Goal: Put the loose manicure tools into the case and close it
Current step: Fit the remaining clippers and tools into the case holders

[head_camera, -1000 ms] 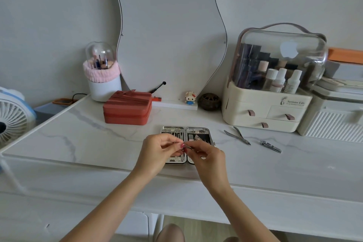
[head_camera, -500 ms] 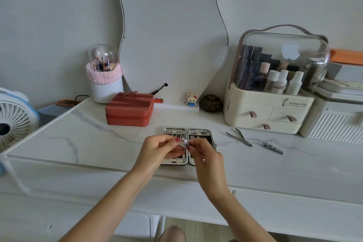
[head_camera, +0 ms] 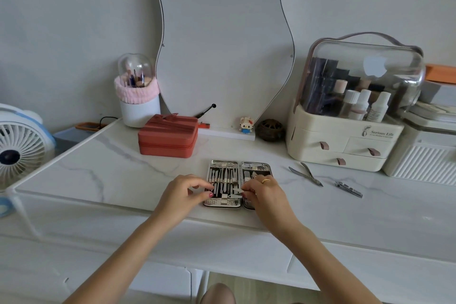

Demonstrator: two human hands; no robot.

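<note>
The case (head_camera: pixel 238 184) lies open flat on the worktop (head_camera: pixel 123 170), directly under both hands, its 2 halves side by side so every slot faces up. The left hand (head_camera: pixel 183 195) rests at the case's left edge, fingers curled and loosely apart, holding nothing that shows; it probably steadies the case so it does not slide. The right hand (head_camera: pixel 265 195) sits over the right half, thumb and fingertips pinched on a small silver tool (head_camera: pixel 236 194) that reaches across the hinge line toward the left half, low and nearly flat, as if being fed under a retaining strap. What kind of tool it is cannot be told at this size.

Well to the right of the right hand, 2 loose tools lie on the bare worktop: the nippers (head_camera: pixel 306 174) nearer, the nail clipper (head_camera: pixel 348 189) beyond. Both are yet to be packed, so closing is some way off.
</note>
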